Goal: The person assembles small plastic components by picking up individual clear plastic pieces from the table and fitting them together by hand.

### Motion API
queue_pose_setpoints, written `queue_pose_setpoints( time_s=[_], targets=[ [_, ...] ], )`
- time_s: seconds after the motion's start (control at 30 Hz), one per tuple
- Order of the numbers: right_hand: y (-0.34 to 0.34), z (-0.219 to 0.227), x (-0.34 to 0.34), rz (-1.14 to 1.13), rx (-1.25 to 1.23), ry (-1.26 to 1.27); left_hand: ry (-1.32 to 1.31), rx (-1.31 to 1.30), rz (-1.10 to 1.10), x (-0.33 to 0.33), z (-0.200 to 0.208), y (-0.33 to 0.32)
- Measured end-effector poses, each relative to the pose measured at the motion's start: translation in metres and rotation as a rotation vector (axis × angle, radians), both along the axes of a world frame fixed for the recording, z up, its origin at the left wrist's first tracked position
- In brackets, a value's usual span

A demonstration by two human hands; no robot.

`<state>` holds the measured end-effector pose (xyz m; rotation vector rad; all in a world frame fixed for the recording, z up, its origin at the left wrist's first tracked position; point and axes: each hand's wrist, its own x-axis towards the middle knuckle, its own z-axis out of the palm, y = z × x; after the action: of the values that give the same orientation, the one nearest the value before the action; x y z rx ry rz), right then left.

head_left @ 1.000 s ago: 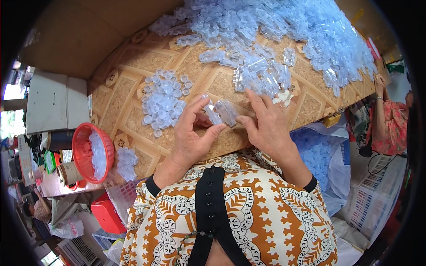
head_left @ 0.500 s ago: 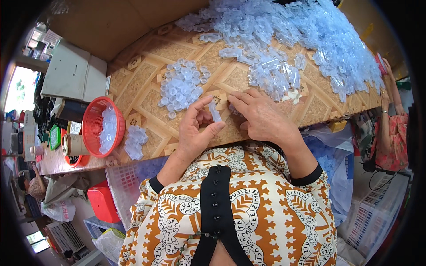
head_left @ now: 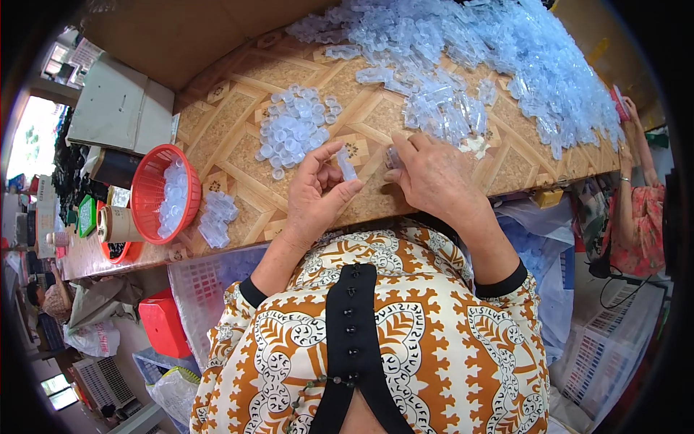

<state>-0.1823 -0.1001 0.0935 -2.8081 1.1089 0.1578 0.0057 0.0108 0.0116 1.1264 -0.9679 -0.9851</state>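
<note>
My left hand is closed, pinching a small clear plastic tube that stands nearly upright between thumb and fingers. Just to its right, my right hand is low over the table with its fingers bent round another clear plastic piece, mostly hidden by the fingers. Left of and beyond my left hand is a heap of short round clear caps. Beyond my right hand, several longer clear plastic tubes lie in a loose group.
A large mound of clear tubes covers the table's far right. At left stand a red basket holding clear parts, a small pile of tubes and a cardboard box. Another person's arm reaches in at far right.
My right hand has shifted slightly right, its fingers now curled round a clear piece where they were stretched out before. My left hand keeps its tube, moving slightly left and away from me.
</note>
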Motion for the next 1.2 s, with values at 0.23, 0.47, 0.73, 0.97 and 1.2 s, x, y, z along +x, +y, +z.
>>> queue_pose_setpoints(
  time_s=[0.23,0.47,0.73,0.97,1.2],
  targets=[
    [-0.001,-0.004,-0.02,0.161,-0.027,-0.262,0.007,-0.026,0.007,0.005,-0.004,-0.004],
    [-0.005,-0.009,-0.005,0.185,0.076,-0.207,-0.024,-0.019,0.027,0.004,-0.004,-0.001],
    [0.005,-0.04,-0.008,0.015,0.564,-0.954,0.287,0.021,-0.031,-0.004,0.009,0.015],
    [0.025,-0.049,0.003,0.138,0.668,-1.188,0.275,-0.024,-0.121,-0.015,0.036,0.024],
    [0.031,-0.055,0.003,0.169,0.702,-1.211,0.208,-0.024,-0.143,-0.014,0.034,0.033]
  ],
)
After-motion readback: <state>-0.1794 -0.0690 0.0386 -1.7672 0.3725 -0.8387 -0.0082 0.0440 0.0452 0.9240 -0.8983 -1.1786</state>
